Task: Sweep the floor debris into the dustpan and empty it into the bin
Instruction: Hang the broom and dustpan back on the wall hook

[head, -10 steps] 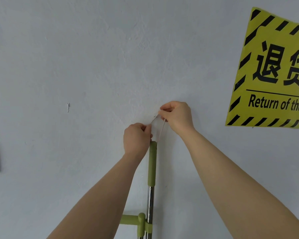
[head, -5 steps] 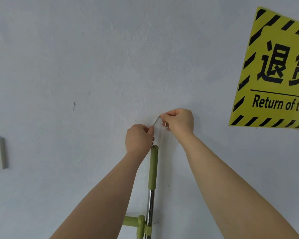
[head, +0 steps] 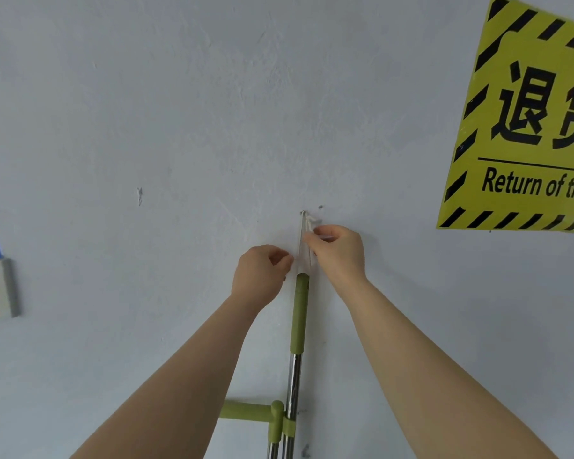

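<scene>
Since half second back: string loop (head: 307, 226) pulled straight and taut from nail (head: 303, 212), no longer splayed between hands. Hanging-up or unhooking, cannot tell which.

Right hand (head: 338, 251) fingers pinched shut on loop just below nail. Left hand (head: 262, 276) fingers curled near closed beside loop; contact unclear.

Broom handle (head: 299, 313) directly below fingers: matte green grip, glossy chrome tube, green clip (head: 246, 410) lower down. Wall (head: 212, 111) rough, pale plaster. Dustpan, bin unseen.
</scene>
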The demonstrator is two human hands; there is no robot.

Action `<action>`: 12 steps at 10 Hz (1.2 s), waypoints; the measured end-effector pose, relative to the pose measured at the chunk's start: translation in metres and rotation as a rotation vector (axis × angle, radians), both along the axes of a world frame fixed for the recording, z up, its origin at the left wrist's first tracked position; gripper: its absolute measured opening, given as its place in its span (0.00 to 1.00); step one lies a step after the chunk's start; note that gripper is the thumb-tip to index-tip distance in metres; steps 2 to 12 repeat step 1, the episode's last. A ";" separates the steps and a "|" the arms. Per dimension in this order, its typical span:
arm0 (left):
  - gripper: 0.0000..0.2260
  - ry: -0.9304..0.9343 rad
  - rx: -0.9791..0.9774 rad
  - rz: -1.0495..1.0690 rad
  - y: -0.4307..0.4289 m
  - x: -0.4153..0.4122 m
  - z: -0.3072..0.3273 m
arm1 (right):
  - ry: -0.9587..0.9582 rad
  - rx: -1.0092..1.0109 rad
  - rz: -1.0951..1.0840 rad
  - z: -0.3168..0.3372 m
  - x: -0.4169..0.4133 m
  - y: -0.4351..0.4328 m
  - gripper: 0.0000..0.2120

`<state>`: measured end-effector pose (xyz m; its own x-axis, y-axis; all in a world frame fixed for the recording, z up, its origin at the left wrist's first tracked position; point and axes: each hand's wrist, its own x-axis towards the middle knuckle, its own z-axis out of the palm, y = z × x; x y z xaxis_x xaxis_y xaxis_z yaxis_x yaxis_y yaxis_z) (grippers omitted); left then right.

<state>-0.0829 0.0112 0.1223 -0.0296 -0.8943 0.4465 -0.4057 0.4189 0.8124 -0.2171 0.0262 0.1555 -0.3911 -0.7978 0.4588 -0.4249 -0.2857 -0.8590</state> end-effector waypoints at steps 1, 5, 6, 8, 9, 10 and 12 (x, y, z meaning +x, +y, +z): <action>0.09 0.078 -0.010 0.015 0.009 0.018 -0.001 | 0.031 0.075 0.002 -0.010 0.002 0.011 0.26; 0.09 0.078 -0.010 0.015 0.009 0.018 -0.001 | 0.031 0.075 0.002 -0.010 0.002 0.011 0.26; 0.09 0.078 -0.010 0.015 0.009 0.018 -0.001 | 0.031 0.075 0.002 -0.010 0.002 0.011 0.26; 0.09 0.078 -0.010 0.015 0.009 0.018 -0.001 | 0.031 0.075 0.002 -0.010 0.002 0.011 0.26; 0.09 0.078 -0.010 0.015 0.009 0.018 -0.001 | 0.031 0.075 0.002 -0.010 0.002 0.011 0.26; 0.09 0.078 -0.010 0.015 0.009 0.018 -0.001 | 0.031 0.075 0.002 -0.010 0.002 0.011 0.26; 0.09 0.078 -0.010 0.015 0.009 0.018 -0.001 | 0.031 0.075 0.002 -0.010 0.002 0.011 0.26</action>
